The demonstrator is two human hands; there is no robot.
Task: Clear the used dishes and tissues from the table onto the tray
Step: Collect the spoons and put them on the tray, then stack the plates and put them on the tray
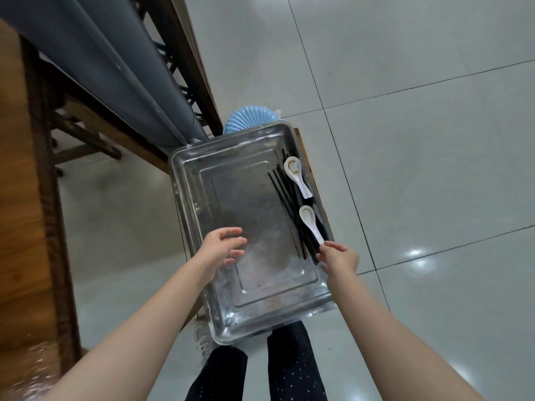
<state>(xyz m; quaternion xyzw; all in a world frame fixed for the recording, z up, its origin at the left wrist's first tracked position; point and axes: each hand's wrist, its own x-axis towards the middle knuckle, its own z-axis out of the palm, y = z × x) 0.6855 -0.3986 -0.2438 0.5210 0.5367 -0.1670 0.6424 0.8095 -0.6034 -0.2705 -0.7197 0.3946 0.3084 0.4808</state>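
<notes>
Right hand (338,256) pinches spoon (311,222) handle — over tray (260,322).

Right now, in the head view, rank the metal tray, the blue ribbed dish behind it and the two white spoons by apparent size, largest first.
1. metal tray
2. blue ribbed dish, though the tray hides part of it
3. far spoon and near spoon: alike, so unranked

Blue ribbed object (249,120): mostly hidden behind the far rim of the tray (246,285); what it is cannot be told.
Near spoon (308,218): handle tip covered by the pinching fingers of the right hand (340,257).
Chopsticks (285,198): near ends hidden under that hand; count unclear.
Wooden table (20,198): cut off at the left edge, near corner blurred.
Shoe (202,340): partly under the tray.
</notes>
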